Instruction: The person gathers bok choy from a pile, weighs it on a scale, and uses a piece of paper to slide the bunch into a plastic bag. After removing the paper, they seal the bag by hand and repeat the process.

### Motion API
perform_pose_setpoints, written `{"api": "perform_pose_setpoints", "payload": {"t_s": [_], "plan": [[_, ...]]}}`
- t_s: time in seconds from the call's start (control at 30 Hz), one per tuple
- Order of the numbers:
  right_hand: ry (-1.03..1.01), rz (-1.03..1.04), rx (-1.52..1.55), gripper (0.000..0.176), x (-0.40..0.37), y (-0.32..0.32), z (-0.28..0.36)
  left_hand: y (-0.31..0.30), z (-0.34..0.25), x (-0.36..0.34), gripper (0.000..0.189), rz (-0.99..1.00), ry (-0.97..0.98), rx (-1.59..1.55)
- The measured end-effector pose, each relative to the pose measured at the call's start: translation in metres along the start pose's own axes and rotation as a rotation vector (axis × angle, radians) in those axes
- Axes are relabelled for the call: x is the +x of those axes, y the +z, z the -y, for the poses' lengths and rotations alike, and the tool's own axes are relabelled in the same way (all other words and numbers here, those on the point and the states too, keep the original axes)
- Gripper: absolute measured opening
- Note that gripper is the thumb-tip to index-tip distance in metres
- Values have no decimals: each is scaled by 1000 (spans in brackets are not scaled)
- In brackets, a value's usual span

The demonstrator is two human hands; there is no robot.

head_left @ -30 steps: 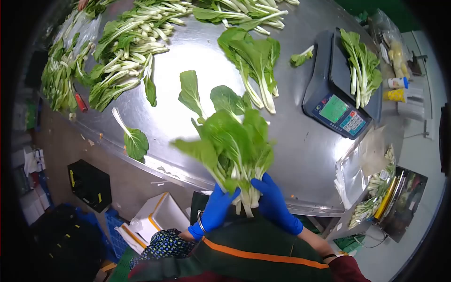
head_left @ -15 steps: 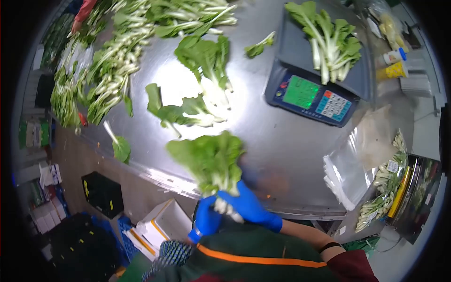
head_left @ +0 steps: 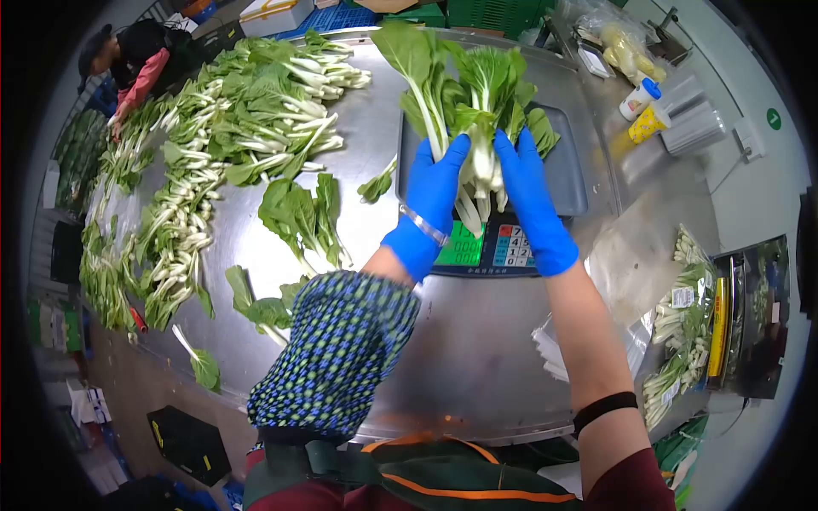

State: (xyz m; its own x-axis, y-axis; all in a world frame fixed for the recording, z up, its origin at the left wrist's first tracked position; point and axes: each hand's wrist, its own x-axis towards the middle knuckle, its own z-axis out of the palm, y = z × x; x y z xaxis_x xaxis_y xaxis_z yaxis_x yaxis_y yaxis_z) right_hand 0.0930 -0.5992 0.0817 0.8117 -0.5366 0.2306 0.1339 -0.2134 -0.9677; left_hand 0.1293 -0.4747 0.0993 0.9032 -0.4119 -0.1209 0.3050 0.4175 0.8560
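Over the weighing scale (head_left: 558,170), my two blue-gloved hands hold a bunch of bok choy (head_left: 481,162) between them. My left hand (head_left: 433,192) grips it from the left, its thumb against the white stems. Pressed along the right side of the bunch is my right hand (head_left: 530,200), fingers pointing away from me. The leaves point to the far side and the stem ends toward me. More bok choy lies under and around the bunch on the scale's tray, partly hidden. The green display is partly covered by my left hand and the stems.
A large pile of bok choy (head_left: 281,111) covers the table's left side. Loose plants (head_left: 302,213) and a single leaf (head_left: 377,183) lie nearer. Clear plastic bags (head_left: 558,345), packed greens (head_left: 686,315) and cups (head_left: 639,100) are at right. Another person (head_left: 141,68) reaches in at far left.
My hands have moved from the table's near edge, forward and right, carrying the bok choy bunch to the scale. The view has shifted, and the other person shows more.
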Motion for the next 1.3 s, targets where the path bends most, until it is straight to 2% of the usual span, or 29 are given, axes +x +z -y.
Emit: {"api": "perform_pose_setpoints", "payload": {"t_s": [0.03,0.1,0.17,0.2,0.23,0.27,0.3,0.33,0.37,0.4,0.43,0.47,0.5,0.53,0.57,0.63,0.67,0.7,0.77,0.8,0.83,0.9,0.93,0.97,1.03,1.13,1.2,1.27,1.3], "plan": [[-7,-4,3,52,11,-10,-21,-2,12,14,34,-70,0,78],[125,-102,-823,50,26,-23,-44,-11,30,30,33,-148,30,217],[137,-63,-753,49,28,-35,-47,-23,36,35,33,-265,18,508],[147,-20,-687,48,23,-41,-41,-22,31,27,33,-255,157,355],[157,-23,-685,48,13,-51,-34,-26,21,19,32,-312,35,291],[115,-59,-548,47,-3,-62,-19,-32,8,7,31,-299,14,171],[68,-93,-413,46,-20,-74,-12,-38,-6,-7,32,-398,-10,295],[25,-182,-410,45,-38,-100,-26,-60,1,-14,39,-421,202,159],[-211,-298,-805,47,-57,-141,-55,-64,-17,-34,42,-462,183,132],[-84,-493,-659,53,-77,-162,-38,-90,-18,-53,43,-424,261,142],[-109,-663,-948,64,-104,-211,-66,-109,-27,-74,40,-466,231,163],[-15,-833,-1261,76,-132,-266,-93,-133,-27,-90,40,-557,254,246],[332,-981,-1547,84,-153,-293,-100,-151,-28,-105,38,-663,205,222],[495,-1079,-1490,83,-169,-307,-103,-175,-27,-119,38,-703,158,215],[504,-1071,-1494,83,-187,-342,-131,-194,-23,-130,39,-765,134,251],[243,-873,-956,86,-207,-392,-184,-233,-11,-143,33,-811,120,277],[819,-800,-428,79,-195,-366,-134,-245,-7,-142,33,-810,124,275],[816,-801,-430,79,-200,-390,-151,-256,-3,-143,29,-824,84,268],[534,-737,-440,65,-212,-454,-194,-268,5,-139,26,-825,44,254],[68,-932,-786,43,-202,-395,-151,-274,7,-137,22,-826,32,290],[68,-934,-786,43,-195,-368,-129,-280,9,-135,18,-830,18,328],[917,-1015,-678,23,-190,-340,-102,-290,13,-137,18,-828,18,318],[931,-849,-318,20,-196,-327,-94,-292,14,-139,20,-832,0,308],[923,-842,-315,20,-202,-338,-111,-292,13,-139,22,-835,-11,301],[770,-766,-257,23,-221,-370,-169,-265,-4,-137,22,-775,-5,345],[544,-802,-244,26,-273,-297,-71,-179,-36,-116,20,-445,22,397],[649,-690,-20,31,-321,-298,-43,-120,-38,-87,22,-258,72,450],[730,-503,-232,37,-361,-311,-38,-55,-44,-58,19,-18,-16,390],[720,-505,-241,37,-361,-312,-36,-31,-30,-39,30,-3,-12,315]]}}
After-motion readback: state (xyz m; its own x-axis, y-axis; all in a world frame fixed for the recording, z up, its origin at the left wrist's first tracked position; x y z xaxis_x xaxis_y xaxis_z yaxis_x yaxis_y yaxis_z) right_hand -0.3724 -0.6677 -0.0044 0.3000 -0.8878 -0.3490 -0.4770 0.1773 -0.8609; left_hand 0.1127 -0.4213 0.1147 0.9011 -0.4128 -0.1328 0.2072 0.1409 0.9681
